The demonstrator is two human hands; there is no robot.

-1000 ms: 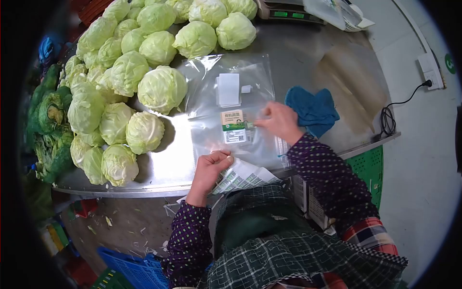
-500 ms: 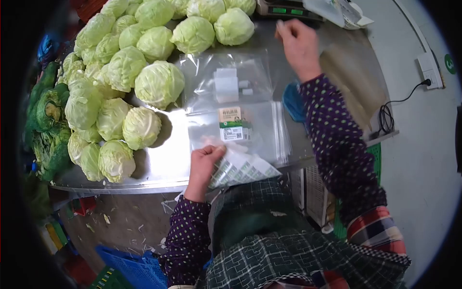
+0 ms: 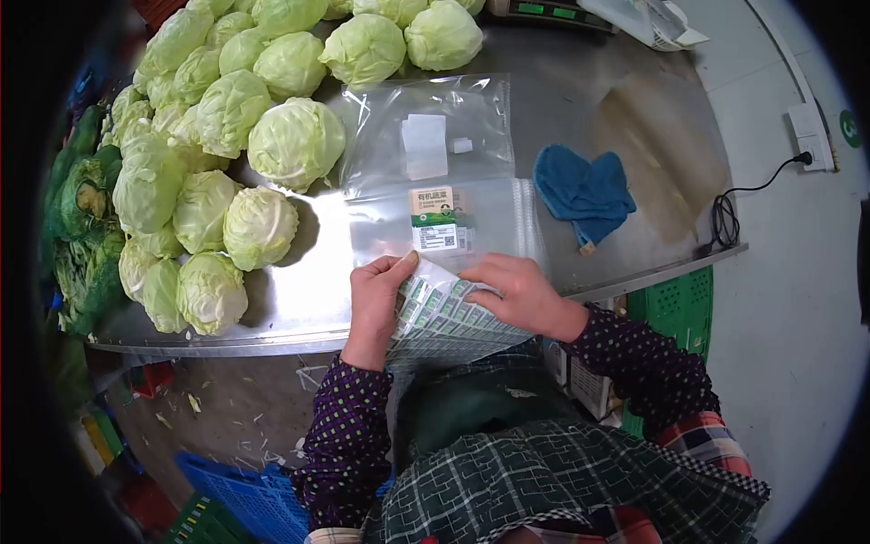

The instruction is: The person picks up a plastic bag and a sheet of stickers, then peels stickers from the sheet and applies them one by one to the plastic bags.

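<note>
My left hand grips the left edge of a sheet of green-and-white stickers at the front edge of the steel table. My right hand rests on the same sheet from the right, fingertips on its upper part. Just beyond the sheet lies a stack of clear plastic bags, the top one bearing a green label. Another clear bag with white slips inside lies farther back.
Several pale green cabbages are heaped over the table's left and back. A blue cloth lies at the right. A scale stands at the far edge. A black cable runs to a wall socket. Blue crates sit on the floor.
My right hand went from the labelled bag up toward the scale, then came back down onto the sticker sheet. My left hand kept hold of the sheet.
</note>
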